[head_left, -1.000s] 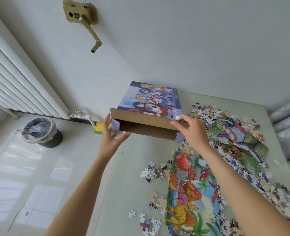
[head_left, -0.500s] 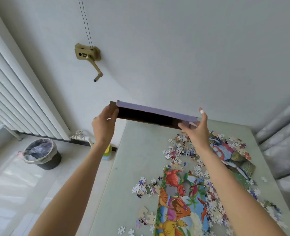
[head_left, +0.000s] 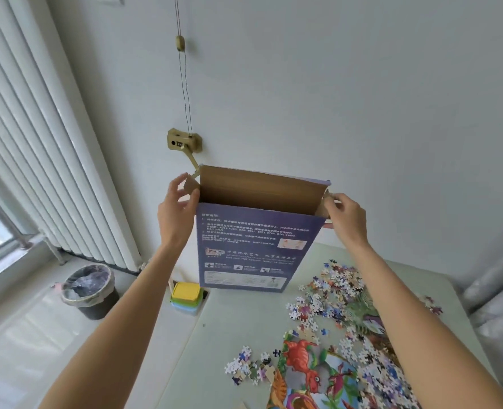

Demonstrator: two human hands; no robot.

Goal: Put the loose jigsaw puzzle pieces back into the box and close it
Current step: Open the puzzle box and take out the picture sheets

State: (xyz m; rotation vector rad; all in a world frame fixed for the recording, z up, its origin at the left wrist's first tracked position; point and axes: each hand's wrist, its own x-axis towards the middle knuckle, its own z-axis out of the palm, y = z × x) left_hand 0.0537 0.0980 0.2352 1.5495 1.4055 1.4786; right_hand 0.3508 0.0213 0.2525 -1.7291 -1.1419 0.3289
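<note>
Pale green table (head_left: 238, 320) | loose pieces (head_left: 330, 293) scattered | box (head_left: 253, 246) upright, top open | my left hand (head_left: 176, 211), right hand (head_left: 346, 215) pinching side flaps

Held upright above the far left corner of the table (head_left: 232, 326), the box (head_left: 253, 246), top open, brown flaps spread, left hand (head_left: 175, 211) and right hand (head_left: 346, 215) flanking its upper corners. Bare tabletop along the left edge and beneath the box. Blocking the right half: loose puzzle pieces (head_left: 330, 293) and an assembled dinosaur puzzle (head_left: 312, 376) at the near edge. Small cluster of pieces (head_left: 248, 367) near the middle. Beyond the left edge, stacked containers (head_left: 185, 296) and a bin (head_left: 89, 289).
</note>
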